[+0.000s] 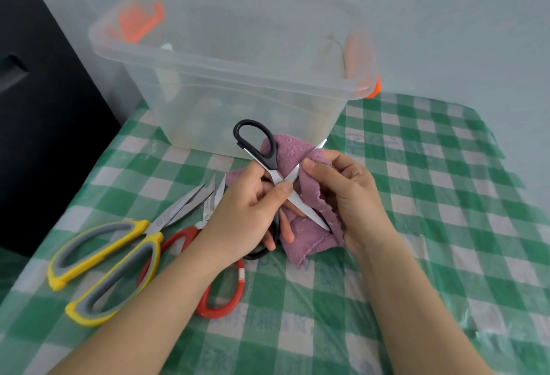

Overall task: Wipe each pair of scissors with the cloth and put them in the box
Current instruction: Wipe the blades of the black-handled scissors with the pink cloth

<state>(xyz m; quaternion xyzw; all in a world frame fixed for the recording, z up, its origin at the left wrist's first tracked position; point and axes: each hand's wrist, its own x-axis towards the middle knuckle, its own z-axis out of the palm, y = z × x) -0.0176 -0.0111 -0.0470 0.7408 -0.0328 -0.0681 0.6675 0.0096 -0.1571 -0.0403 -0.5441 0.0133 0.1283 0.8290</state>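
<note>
Green-and-white checked tablecloth (416,225) under a clear, wrinkled plastic film covers the table surface. Pale grey-blue wall (446,17) stands directly behind the tablecloth's far edge. 1 dark, flat-fronted cabinet (44,136) stands left of the tablecloth, against its left edge; a recessed slot shows on its face.

Three scissors (269,163), one cloth (300,225), one box (238,77).

Black scissors (258,148) in purple cloth (309,225)
</note>
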